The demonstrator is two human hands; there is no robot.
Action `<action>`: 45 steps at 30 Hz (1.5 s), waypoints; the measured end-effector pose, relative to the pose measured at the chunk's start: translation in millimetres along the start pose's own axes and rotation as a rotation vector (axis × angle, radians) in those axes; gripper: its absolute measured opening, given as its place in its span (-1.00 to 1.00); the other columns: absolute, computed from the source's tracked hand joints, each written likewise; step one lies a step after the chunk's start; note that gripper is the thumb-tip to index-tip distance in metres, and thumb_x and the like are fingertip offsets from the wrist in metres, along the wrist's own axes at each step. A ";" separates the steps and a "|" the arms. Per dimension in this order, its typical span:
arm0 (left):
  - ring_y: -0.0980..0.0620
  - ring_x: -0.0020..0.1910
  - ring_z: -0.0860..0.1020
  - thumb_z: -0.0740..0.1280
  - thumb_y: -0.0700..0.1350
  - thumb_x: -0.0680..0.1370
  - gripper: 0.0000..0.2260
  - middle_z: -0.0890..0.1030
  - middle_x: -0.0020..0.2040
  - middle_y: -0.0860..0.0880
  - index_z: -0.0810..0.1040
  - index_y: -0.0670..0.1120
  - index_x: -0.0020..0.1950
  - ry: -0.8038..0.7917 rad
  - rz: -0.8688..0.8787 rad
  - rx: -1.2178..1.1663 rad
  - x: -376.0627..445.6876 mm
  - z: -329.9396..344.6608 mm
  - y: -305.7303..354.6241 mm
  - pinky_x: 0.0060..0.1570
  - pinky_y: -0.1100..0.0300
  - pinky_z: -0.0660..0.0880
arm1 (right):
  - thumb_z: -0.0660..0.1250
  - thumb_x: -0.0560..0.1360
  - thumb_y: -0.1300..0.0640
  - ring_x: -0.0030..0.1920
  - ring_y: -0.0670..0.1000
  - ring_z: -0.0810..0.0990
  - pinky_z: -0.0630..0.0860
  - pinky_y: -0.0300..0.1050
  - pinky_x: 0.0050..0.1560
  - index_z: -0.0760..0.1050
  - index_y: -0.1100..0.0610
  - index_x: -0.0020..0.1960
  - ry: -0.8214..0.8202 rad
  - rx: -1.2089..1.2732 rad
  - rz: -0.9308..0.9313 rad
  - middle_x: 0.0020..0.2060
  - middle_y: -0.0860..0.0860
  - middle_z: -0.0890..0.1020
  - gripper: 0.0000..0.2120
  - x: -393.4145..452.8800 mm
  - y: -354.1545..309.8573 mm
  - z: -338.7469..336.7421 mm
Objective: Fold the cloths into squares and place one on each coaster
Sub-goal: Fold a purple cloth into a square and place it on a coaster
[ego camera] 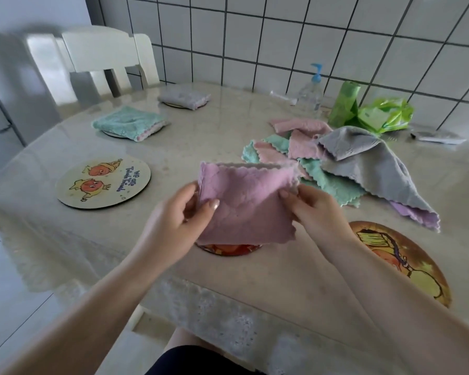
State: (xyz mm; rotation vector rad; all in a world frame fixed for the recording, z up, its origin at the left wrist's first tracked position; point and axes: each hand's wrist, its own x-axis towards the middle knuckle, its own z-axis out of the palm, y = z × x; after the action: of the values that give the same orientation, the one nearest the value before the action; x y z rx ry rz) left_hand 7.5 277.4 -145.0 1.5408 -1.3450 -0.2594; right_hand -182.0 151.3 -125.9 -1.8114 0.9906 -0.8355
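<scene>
I hold a folded pink cloth [244, 204] above a red coaster [229, 249] that shows only as a sliver under it. My left hand [179, 216] pinches the cloth's left edge and my right hand [312, 209] pinches its right edge. A round cream coaster with cartoon figures [103, 182] lies bare at the left. An orange-yellow coaster [406, 261] lies bare at the right. Farther back, a folded teal cloth [129, 121] rests on a coaster, and a folded grey cloth [184, 98] rests on another. A heap of loose cloths [344, 163] in pink, teal, grey and lilac sits at the right.
The round table [255, 288] has a glossy cover and a lace edge near me. A pump bottle [310, 93], a green bag roll [345, 104] and a green packet [385, 115] stand by the tiled wall. A white chair [106, 58] stands at the far left.
</scene>
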 end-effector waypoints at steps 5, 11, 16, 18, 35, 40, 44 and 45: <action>0.08 -0.42 0.44 0.30 -0.01 0.52 -0.37 0.50 -0.38 -0.06 0.06 0.07 0.50 -0.008 -0.121 0.148 33.7 8.6 -25.5 -0.33 0.11 0.37 | 0.32 0.50 0.03 -0.21 0.14 0.62 0.55 0.07 -0.12 0.60 0.14 -0.14 -0.074 -0.068 0.098 -0.28 0.11 0.66 -0.81 41.3 8.3 9.0; 0.08 -0.38 0.45 0.29 -0.06 0.50 -0.33 0.46 -0.39 0.06 0.00 0.03 0.52 -0.035 -0.130 0.364 50.8 15.0 -35.9 -0.40 0.16 0.27 | 0.40 0.43 -0.01 -0.06 0.04 0.63 0.56 0.04 0.02 0.44 -0.02 0.23 -0.059 -0.209 0.149 -0.08 0.01 0.66 -0.61 66.2 25.6 13.6; -0.04 -0.31 0.51 0.27 -0.06 0.48 -0.32 0.48 -0.37 0.05 -0.02 0.05 0.51 -0.044 -0.159 0.405 55.8 17.8 -39.3 -0.33 0.10 0.39 | 0.39 0.44 -0.03 -0.33 -0.03 0.55 0.46 -0.16 -0.32 0.58 0.05 -0.07 -0.075 -0.178 0.169 -0.32 -0.03 0.62 -0.84 73.0 25.6 16.5; -0.03 -0.32 0.51 0.27 -0.06 0.48 -0.32 0.48 -0.37 0.05 -0.02 0.07 0.51 -0.031 -0.175 0.423 57.8 17.1 -40.3 -0.33 0.11 0.40 | 0.38 0.46 -0.01 -0.40 -0.01 0.49 0.43 -0.19 -0.40 0.59 0.11 -0.14 -0.099 -0.185 0.201 -0.41 0.00 0.56 -0.83 75.9 21.6 17.3; -0.02 -0.33 0.52 0.21 -0.05 0.49 -0.37 0.50 -0.35 0.08 -0.01 0.04 0.50 -0.112 -0.183 0.511 70.7 13.1 -39.7 -0.32 0.11 0.47 | 0.21 0.57 0.04 -0.32 -0.04 0.48 0.36 -0.18 -0.34 0.53 0.18 -0.04 -0.059 -0.498 0.121 -0.33 -0.05 0.52 -0.77 88.0 21.0 20.5; -0.08 0.00 0.52 0.15 -0.03 0.51 -0.51 0.51 -0.01 0.01 0.18 0.01 0.45 -0.172 -0.100 0.753 74.0 8.6 -25.5 0.00 0.05 0.47 | 0.23 0.54 0.04 -0.16 0.00 0.58 0.54 -0.07 -0.11 0.51 0.09 0.02 -0.030 -0.487 0.138 -0.22 -0.07 0.58 -0.84 86.0 19.1 18.4; -0.05 0.27 0.43 0.15 -0.08 0.56 -0.63 0.46 0.28 -0.02 0.38 -0.04 0.37 -0.125 0.104 0.738 69.1 13.1 -15.9 0.25 0.00 0.31 | 0.15 0.56 0.07 0.10 -0.01 0.51 0.49 -0.03 0.12 0.45 0.07 0.25 -0.027 -0.723 -0.124 0.21 0.04 0.48 -0.71 72.0 4.8 17.3; -0.01 0.33 0.39 0.12 -0.10 0.57 -0.65 0.45 0.33 0.01 0.41 -0.05 0.35 -0.159 0.133 0.685 68.7 19.1 -12.8 0.33 0.01 0.27 | 0.13 0.57 0.09 0.19 -0.01 0.47 0.44 -0.05 0.20 0.41 0.08 0.31 -0.049 -0.741 -0.192 0.27 0.04 0.44 -0.67 67.6 -1.4 21.6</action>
State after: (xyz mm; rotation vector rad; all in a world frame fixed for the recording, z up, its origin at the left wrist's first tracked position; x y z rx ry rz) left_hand 25.6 208.3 -133.5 2.0023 -1.7661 0.1933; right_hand -132.6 100.4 -123.5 -2.5709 1.2040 -0.5590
